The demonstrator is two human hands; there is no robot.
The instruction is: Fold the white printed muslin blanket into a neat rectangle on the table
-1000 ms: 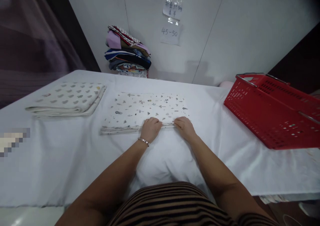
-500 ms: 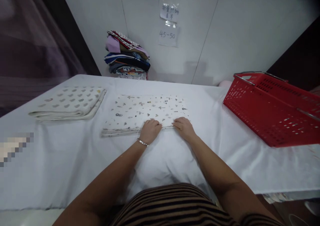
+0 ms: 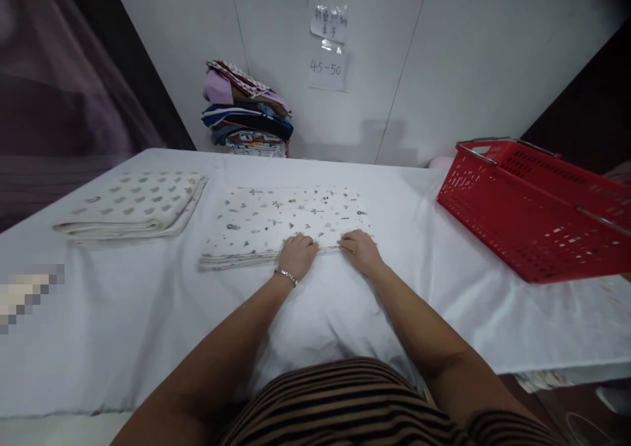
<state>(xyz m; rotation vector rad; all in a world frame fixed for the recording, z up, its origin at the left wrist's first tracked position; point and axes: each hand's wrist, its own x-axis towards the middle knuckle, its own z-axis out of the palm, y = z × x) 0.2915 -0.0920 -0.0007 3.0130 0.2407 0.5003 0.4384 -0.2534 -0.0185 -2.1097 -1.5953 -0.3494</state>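
A white cloth with small grey and brown prints [image 3: 290, 219] lies folded in layers on the table in front of me. My left hand [image 3: 298, 254] grips its near edge, fingers curled over the top, and a bracelet circles that wrist. Close by on the right, my right hand [image 3: 361, 252] pinches the same edge near the cloth's right corner. Both thumbs are mostly hidden at the fold. To the left rests another folded cloth [image 3: 138, 203], cream with rows of grey shapes, which neither hand touches.
A red plastic basket [image 3: 517, 216] with metal handles stands on the right of the white-covered table [image 3: 162, 341]. Behind the table's far edge is a pile of folded clothes [image 3: 249, 111] against the wall. Paper signs [image 3: 327, 68] hang there. A blurred patch [image 3: 24, 295] sits far left.
The view has shifted slightly. Both hands stay on the near edge of the printed cloth, with hardly any movement.
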